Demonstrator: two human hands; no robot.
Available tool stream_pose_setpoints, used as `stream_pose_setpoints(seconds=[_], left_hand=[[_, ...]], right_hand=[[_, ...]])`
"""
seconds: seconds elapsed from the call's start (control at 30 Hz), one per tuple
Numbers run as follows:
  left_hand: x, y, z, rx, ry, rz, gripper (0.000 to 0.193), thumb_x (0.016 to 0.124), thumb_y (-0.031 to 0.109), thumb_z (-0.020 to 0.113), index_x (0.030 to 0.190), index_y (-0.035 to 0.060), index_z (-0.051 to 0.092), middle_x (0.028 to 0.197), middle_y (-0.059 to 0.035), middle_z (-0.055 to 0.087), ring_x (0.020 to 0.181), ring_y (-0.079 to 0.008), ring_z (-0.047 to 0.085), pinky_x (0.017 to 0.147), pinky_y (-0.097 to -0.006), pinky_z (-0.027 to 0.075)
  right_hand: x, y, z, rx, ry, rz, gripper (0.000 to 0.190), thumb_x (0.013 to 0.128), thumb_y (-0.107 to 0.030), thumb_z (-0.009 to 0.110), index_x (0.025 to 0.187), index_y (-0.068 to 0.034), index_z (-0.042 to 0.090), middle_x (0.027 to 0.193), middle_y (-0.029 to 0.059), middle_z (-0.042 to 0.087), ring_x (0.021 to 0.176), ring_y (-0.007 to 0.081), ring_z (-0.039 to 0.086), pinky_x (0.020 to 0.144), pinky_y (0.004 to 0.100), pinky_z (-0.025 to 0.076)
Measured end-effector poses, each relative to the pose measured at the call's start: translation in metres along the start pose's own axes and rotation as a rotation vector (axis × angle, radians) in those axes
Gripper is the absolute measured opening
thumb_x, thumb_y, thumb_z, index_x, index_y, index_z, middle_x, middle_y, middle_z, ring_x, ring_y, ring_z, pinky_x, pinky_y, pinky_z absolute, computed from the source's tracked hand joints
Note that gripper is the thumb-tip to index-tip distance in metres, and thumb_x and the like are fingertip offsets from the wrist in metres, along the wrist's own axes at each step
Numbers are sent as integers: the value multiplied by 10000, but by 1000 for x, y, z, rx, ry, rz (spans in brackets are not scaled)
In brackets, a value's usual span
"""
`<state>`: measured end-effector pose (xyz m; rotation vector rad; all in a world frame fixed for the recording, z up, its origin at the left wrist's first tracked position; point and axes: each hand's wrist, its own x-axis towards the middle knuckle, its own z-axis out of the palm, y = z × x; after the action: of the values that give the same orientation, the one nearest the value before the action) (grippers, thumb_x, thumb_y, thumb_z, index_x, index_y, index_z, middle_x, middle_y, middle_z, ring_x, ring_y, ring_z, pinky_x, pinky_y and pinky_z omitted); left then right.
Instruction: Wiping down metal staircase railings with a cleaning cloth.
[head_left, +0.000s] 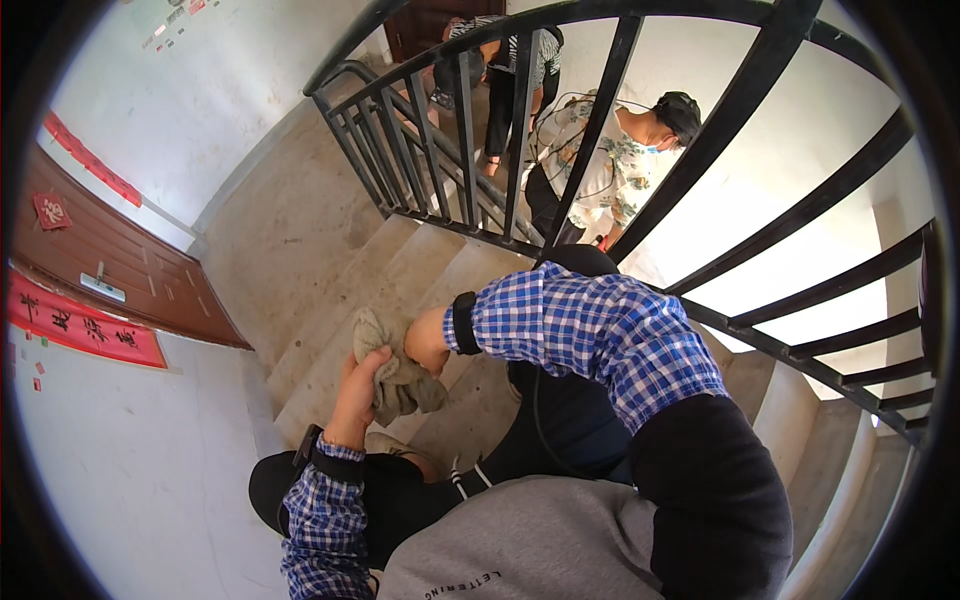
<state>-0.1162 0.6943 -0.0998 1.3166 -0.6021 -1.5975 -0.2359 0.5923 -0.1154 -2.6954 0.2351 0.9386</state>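
A crumpled grey-beige cloth (388, 360) is bunched up between my two hands, above the concrete stair steps (330, 360). My left hand (361, 386) grips it from the near left side, thumb lying across the folds. At its right edge my right hand (427, 339) has its fingers curled into the fabric; the fingertips are mostly hidden. The cloth's lower folds hang loose over the step. Both forearms are in blue checked sleeves with black wrist straps.
A black metal stair railing (517, 135) runs along the right and far side. Beyond it, one person (600, 150) in a patterned shirt and another person (517, 67) bend over. A brown door (112, 247) stands at the left, beside the white wall (150, 427).
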Motion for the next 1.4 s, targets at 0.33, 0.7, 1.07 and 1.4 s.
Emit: stream_pose_setpoints(seconds=[0.33,0.7,1.07,1.4], left_hand=[[0,-1,2,25,43,15,385,778,143,579,1099,-42,473,1001,-117,573,887,-211,573,761,-310,462],[-1,1,3,33,32,-6,399,776,141,582,1113,-40,469,1017,-117,572,901,-213,572,772,-312,457],[0,0,3,39,9,3,395,774,145,579,1106,-42,474,1010,-120,574,892,-215,573,769,-313,456],[3,-4,0,40,-2,21,417,769,146,593,1119,-38,460,1025,-121,564,905,-216,566,779,-315,455]], right_hand=[[-3,0,-1,6,-3,13,414,675,-391,659,939,-73,641,922,96,630,888,266,580,751,378,447],[-5,1,-2,17,-14,-3,406,684,-378,660,948,-70,640,915,105,631,885,270,582,752,377,447],[-10,-1,-4,22,-40,8,399,701,-376,653,930,-50,644,921,115,628,887,280,578,759,381,443],[-7,1,-2,35,-33,14,414,700,-382,655,945,-49,640,937,119,626,903,283,575,776,377,439]])
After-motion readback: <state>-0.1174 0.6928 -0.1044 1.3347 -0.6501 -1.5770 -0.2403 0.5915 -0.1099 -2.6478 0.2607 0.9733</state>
